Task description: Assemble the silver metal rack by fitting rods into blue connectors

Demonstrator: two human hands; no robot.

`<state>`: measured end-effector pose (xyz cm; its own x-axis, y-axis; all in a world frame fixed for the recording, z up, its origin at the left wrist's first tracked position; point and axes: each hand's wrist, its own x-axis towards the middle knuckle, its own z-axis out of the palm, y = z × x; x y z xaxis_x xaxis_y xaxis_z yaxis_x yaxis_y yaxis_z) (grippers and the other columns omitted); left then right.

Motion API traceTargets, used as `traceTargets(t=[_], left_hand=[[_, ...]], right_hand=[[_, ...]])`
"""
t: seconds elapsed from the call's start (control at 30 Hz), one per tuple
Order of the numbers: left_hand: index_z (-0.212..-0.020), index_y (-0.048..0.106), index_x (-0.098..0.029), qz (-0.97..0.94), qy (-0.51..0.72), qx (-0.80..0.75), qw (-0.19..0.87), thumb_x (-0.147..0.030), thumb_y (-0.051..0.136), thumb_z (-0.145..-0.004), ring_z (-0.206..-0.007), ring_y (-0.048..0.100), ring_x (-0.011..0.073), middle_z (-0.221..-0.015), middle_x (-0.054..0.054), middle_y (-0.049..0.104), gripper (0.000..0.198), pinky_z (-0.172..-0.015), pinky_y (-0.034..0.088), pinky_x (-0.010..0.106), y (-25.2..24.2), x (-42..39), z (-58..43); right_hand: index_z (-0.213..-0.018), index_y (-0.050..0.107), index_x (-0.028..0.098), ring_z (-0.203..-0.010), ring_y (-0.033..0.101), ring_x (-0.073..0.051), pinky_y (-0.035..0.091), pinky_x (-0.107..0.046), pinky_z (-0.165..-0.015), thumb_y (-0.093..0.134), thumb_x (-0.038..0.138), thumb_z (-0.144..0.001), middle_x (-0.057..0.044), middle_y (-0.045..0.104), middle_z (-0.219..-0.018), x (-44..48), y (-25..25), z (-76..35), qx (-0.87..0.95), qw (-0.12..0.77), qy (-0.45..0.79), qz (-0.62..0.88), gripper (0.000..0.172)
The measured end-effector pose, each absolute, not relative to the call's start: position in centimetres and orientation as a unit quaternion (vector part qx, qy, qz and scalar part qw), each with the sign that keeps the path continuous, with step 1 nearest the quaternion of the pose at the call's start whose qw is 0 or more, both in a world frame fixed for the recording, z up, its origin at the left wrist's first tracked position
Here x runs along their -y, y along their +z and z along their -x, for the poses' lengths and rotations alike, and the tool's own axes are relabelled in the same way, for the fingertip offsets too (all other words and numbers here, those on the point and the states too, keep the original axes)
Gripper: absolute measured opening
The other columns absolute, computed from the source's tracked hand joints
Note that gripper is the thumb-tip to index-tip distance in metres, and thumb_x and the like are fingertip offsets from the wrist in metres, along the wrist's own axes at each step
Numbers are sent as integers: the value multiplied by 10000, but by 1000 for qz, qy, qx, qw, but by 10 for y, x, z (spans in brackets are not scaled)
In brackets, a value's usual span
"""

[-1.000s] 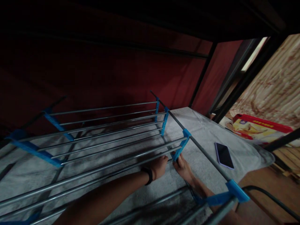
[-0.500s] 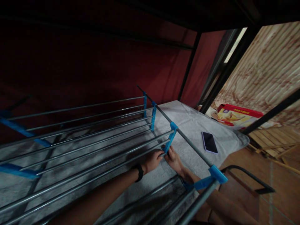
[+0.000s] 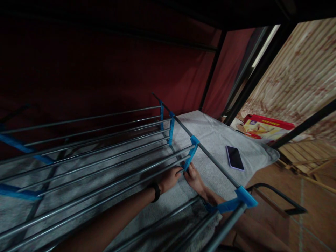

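Observation:
A metal rack [image 3: 110, 154] of grey rods and blue plastic brackets lies on its side over a grey cloth [image 3: 217, 140]. My left hand [image 3: 170, 178], with a black band at the wrist, is closed round the end of a grey rod [image 3: 147, 173] just left of a blue bracket [image 3: 191, 155]. My right hand [image 3: 193, 177] reaches in from under the side pole and pinches the lower end of that same bracket. Both hands meet where rod and bracket join. Fingertips are partly hidden behind the rods.
A phone [image 3: 235, 158] lies face up on the cloth to the right of the rack. Behind it sits a red and yellow box [image 3: 265, 127]. Black bed-frame posts [image 3: 252, 80] stand at the right, dark red fabric [image 3: 105, 80] hangs behind, and a black metal loop [image 3: 278, 199] lies on the floor.
The view swung left and settled, so the rack and phone sit further left in the picture. Both hands have stayed at the same rod and bracket joint.

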<state>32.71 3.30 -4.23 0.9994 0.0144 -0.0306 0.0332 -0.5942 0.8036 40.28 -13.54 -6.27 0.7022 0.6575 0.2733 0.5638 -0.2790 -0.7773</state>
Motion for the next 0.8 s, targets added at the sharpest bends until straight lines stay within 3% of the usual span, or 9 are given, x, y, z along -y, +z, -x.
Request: traceTargets(t=[0.27,0.53,0.8], left_hand=[[-1280,670,-193,-884,-11,-19,467,-224,487,-933,-1284,593,258,-1358,96,671,393,-1176,413,431,-36,-30,-325],[-1244,690,-231,-879,-14,1,476,-243,462,-944,-1281,587,256,-1369,65,665,377,-1169,423,421,-30,-33,-326],[-1187,690,-224,-889,-30,-13,456,-282,427,-976,-1247,599,251,-1269,81,709,342,-1138,436,405,-34,-32,-333]], right_hand=[[-1253,459,312,-1165,613,-239,499,-368,-1005,438,115,-890,-58,568,-1256,135,-70,-403,380,461,53,800,414],[-1233,478,293,-1120,618,-227,503,-343,-973,412,154,-919,-63,552,-1240,135,-69,-402,384,463,52,797,349],[-1316,454,279,-1155,591,-244,504,-371,-981,421,150,-920,-87,539,-1309,134,-70,-401,389,465,46,794,418]])
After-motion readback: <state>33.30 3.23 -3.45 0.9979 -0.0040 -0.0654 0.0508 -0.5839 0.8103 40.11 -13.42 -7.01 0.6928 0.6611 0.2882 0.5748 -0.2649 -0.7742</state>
